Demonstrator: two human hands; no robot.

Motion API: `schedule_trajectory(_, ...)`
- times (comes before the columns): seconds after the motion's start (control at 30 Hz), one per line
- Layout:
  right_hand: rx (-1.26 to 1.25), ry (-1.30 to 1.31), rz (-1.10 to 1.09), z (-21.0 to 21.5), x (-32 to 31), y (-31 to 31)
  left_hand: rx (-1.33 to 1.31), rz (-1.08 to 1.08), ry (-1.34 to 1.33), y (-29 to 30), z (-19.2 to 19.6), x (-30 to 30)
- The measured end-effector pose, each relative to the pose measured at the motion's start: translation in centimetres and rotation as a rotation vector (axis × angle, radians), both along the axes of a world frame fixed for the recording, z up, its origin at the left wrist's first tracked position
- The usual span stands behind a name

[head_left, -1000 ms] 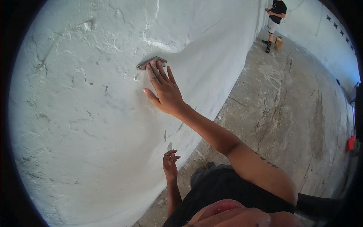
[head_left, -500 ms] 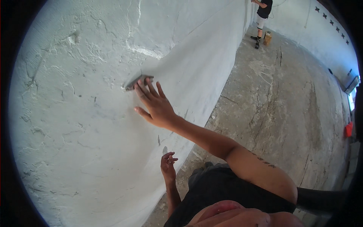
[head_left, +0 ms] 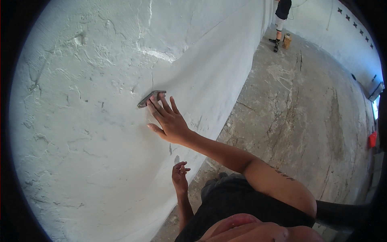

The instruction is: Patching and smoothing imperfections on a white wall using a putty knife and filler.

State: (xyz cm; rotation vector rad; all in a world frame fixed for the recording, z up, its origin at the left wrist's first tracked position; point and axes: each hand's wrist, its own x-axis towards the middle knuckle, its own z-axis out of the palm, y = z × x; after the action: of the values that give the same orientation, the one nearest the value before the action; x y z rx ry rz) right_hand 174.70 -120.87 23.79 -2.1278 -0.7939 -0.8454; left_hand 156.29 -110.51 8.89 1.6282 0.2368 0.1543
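My right hand point(head_left: 171, 125) reaches up to the white, rough-plastered wall point(head_left: 92, 153). Its fingers press a thin, flat grey scraping tool point(head_left: 147, 99) against the surface; the thumb sticks out below, off the tool. The tool has a long straight edge, but my fingers cover part of it, so its exact kind is unclear. A fine crack runs down the wall to just above it. Lower down, my left hand point(head_left: 180, 173) hovers in front of the wall near my body. Its fingers are loosely bent and apart, holding nothing.
Ridges, chips and a pale broken patch point(head_left: 157, 54) mark the wall. Cracked, stained concrete floor point(head_left: 278, 121) stretches to the right. Far back, another person point(head_left: 281, 24) stands at the wall beside a small brown block-like object point(head_left: 287, 41). Something red point(head_left: 372, 139) lies at the right edge.
My right hand and the grey tool have slid slightly down and to the right along the wall, uncovering more of the crack above. My left hand has barely moved.
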Motion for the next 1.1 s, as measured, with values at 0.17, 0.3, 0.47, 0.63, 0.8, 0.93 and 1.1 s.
schedule_trajectory(0.17,0.015,-0.026,-0.034,3.3,0.8,-0.4,0.040,-0.042,0.002,-0.2,0.4,-0.2)
schedule_trajectory(0.3,0.021,-0.051,-0.052,2.8,1.1,-0.4,0.041,-0.016,-0.001,-0.1,0.5,-0.4)
schedule_trajectory(0.47,0.020,0.068,-0.005,-0.8,-0.6,0.3,0.051,-0.009,0.014,0.0,0.3,-0.5)
schedule_trajectory(0.63,0.096,0.066,-0.020,-0.7,-0.5,1.1,0.060,-0.029,0.032,-0.3,1.0,-0.2)
schedule_trajectory(0.8,0.079,0.071,-0.004,-1.2,-0.2,0.5,0.015,-0.008,0.012,-0.1,0.8,0.0)
schedule_trajectory(0.93,0.075,0.093,0.045,-4.8,0.0,1.1,0.028,0.020,0.045,-0.3,0.0,-0.4)
schedule_trajectory(1.1,0.169,0.153,0.058,-6.0,-0.1,1.7,0.018,-0.019,0.042,-1.2,0.2,-0.2)
